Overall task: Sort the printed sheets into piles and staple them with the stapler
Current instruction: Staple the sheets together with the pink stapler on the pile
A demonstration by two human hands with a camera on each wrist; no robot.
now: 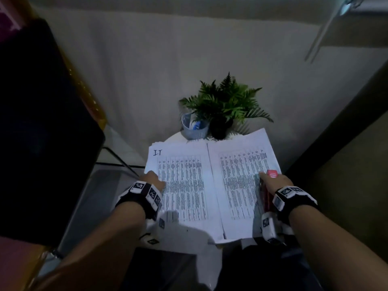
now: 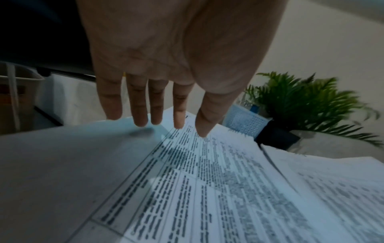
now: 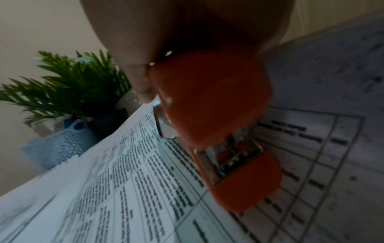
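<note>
Two piles of printed sheets lie side by side on a small white table [image 1: 174, 136]: the left pile [image 1: 184, 185], marked "I.T" at its top corner, and the right pile [image 1: 241, 181]. My left hand [image 1: 154, 178] hovers with straight fingers [image 2: 141, 105] over the left pile's [image 2: 187, 189] left margin, their tips at the paper. My right hand [image 1: 273, 181] grips a red stapler [image 1: 271, 173] at the right pile's right edge. In the right wrist view the stapler [image 3: 218, 115] points down at the sheets [image 3: 124, 180], its metal mouth showing.
A fern in a dark pot [image 1: 224, 106] and a pale blue mesh cup [image 1: 194, 127] stand at the table's far edge, touching the sheets' tops. A dark chair back [image 1: 42, 133] fills the left. A beige wall lies behind.
</note>
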